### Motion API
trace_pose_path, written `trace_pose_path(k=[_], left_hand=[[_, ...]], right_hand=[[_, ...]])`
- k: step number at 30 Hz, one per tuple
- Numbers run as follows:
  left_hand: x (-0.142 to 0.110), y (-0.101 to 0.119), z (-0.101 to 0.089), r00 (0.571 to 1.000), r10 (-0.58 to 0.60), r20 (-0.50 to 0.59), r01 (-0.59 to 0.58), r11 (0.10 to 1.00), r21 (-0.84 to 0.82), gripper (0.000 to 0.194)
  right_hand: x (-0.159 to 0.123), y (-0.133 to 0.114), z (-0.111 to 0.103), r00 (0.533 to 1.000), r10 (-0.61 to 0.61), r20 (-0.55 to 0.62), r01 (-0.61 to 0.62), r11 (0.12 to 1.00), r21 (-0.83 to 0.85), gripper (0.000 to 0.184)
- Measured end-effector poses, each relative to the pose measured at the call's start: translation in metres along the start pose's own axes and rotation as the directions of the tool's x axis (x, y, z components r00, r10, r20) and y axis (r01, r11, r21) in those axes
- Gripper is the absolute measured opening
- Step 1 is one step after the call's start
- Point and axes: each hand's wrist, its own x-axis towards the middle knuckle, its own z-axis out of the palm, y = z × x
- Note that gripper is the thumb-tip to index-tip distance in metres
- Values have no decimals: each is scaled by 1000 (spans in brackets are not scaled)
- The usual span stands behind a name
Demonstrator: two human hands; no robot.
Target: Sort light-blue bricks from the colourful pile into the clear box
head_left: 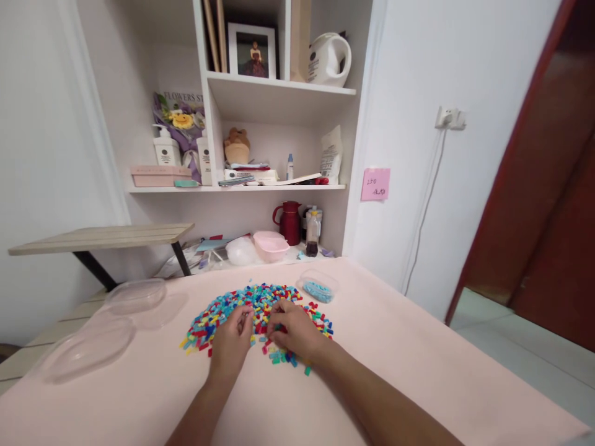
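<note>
A wide pile of small colourful plastic building bricks [232,302] is spread over the pink tabletop. At the pile's near edge, my left hand [233,337] is closed, thumb against curled fingers; anything pinched there is too small to name. My right hand [294,328] lies over the right part of the pile, fingers bent down and drawn together among the bricks. What its fingertips hold, if anything, is hidden. Just behind the right hand stands a clear plastic container [320,286] holding light-blue bricks.
Clear plastic containers or lids [88,350] lie at the table's left, with another clear tub [137,292] behind. At the back are a pink bowl [271,246], a red jug [290,223] and a bottle of dark liquid [312,238]. A wooden stand [102,238] rises at the left.
</note>
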Motion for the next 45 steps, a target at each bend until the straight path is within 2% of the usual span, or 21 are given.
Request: trace_pose_path(k=[5, 10, 14, 23, 28, 33, 38, 45], left_hand=[[-1, 1, 2, 999, 29, 44, -27, 999, -26, 25], [-1, 1, 1, 1000, 2, 10, -2, 1000, -8, 26], [0, 0, 1, 1000, -6, -11, 6, 1000, 12, 24], [-1, 0, 1, 999, -5, -53, 7, 999, 39, 23], [-2, 1, 0, 999, -5, -40, 7, 999, 48, 25], [-2, 2, -1, 999, -8, -33, 10, 998, 54, 23], [-3, 4, -2, 999, -7, -47, 10, 998, 60, 20], [-3, 2, -1, 999, -22, -36, 25, 997, 74, 22]], right_hand=[[-2, 10, -14, 998, 41, -55, -40, 999, 11, 18], [-4, 8, -15, 998, 17, -63, -17, 1000, -3, 22], [-4, -1, -15, 998, -43, 35, 44, 999, -7, 23], [-11, -5, -32, 981, -56, 186, 36, 994, 105, 18], [-13, -15, -35, 944, -123, 305, 72, 983, 171, 32], [-14, -14, -33, 927, -118, 356, 105, 993, 55, 47], [-11, -2, -33, 911, -29, 410, 69, 994, -84, 40], [-9, 1, -36, 915, 5, 403, 50, 991, -126, 29]])
